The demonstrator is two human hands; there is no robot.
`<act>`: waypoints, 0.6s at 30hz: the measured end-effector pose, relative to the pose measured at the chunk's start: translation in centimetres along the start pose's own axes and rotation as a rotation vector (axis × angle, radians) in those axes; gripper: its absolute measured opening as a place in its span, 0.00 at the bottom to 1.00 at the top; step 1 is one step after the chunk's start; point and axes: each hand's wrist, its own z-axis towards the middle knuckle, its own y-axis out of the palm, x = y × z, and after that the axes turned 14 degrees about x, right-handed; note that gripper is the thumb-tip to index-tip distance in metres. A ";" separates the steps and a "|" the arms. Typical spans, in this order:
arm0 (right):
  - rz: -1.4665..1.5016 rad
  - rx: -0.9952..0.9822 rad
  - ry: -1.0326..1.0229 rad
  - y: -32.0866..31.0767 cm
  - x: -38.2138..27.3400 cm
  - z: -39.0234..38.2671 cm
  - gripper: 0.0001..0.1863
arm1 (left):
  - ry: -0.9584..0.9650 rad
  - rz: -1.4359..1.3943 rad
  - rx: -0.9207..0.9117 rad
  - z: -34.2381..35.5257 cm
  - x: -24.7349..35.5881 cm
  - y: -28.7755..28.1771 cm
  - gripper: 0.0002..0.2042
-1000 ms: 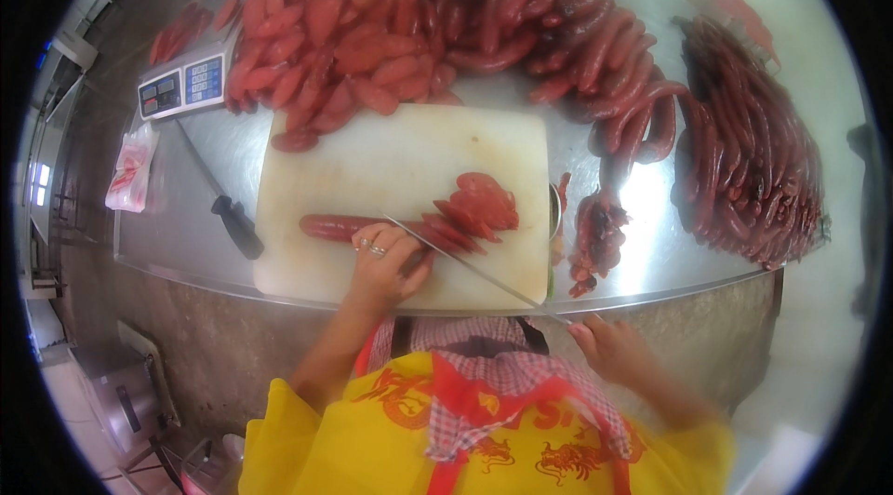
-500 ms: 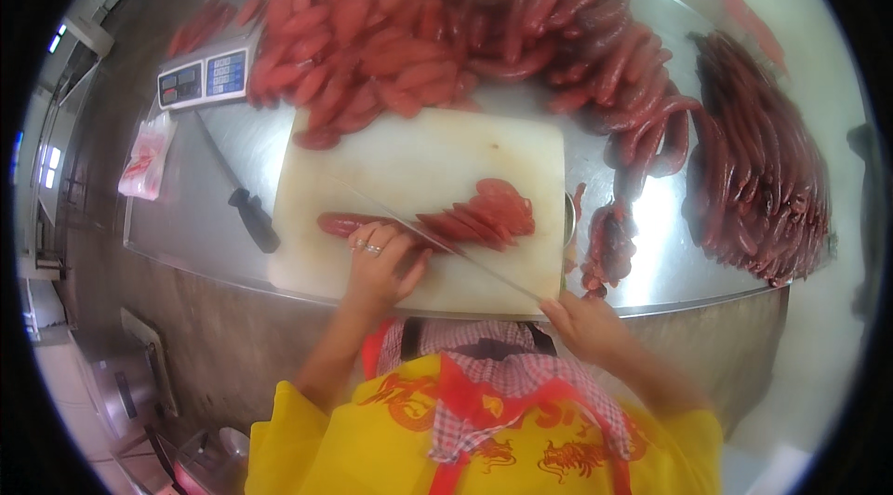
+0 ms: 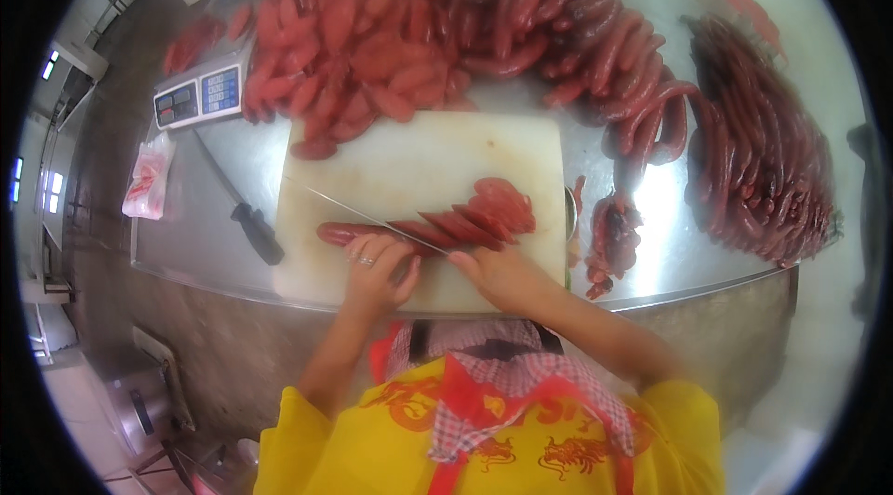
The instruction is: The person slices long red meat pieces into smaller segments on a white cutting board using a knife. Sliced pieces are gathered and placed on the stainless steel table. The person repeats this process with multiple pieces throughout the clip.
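Note:
A dark red sausage (image 3: pixel 342 233) lies across the white cutting board (image 3: pixel 419 151). My left hand (image 3: pixel 377 264), with rings on a finger, is closed over the sausage and holds it against the board. In my right hand (image 3: pixel 502 279) is the handle end of a long thin knife (image 3: pixel 346 207). Its blade slants across the sausage just right of my left fingertips and points to the far left. Slanted sausage slices (image 3: pixel 502 207) lean on one another to the right of the blade. The knife's handle is hidden inside my right hand.
Piled sausage slices (image 3: pixel 358 30) cover the table's far left beside a scale (image 3: pixel 200 97). Whole sausages (image 3: pixel 530 11) heap far right; more hang together (image 3: pixel 758 141) at the right edge. A second, black-handled knife (image 3: pixel 256 233) and a plastic packet (image 3: pixel 149 179) lie left of the board.
My right hand has moved left and away from me, over the board, pushing the blade further toward the far left across the sausage. My left hand stays on the sausage.

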 end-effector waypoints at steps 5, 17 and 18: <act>-0.068 -0.137 0.262 -7.4 0.6 -7.7 0.27 | -0.009 0.042 -0.014 0.1 -1.3 -1.2 0.16; -0.007 -0.051 0.127 0.0 -0.4 -1.3 0.31 | -0.082 -0.056 -0.010 -0.1 -1.4 -1.4 0.13; 0.040 -0.032 0.124 0.5 -0.7 -0.4 0.30 | -0.076 -0.052 -0.007 -0.1 -1.5 -1.6 0.13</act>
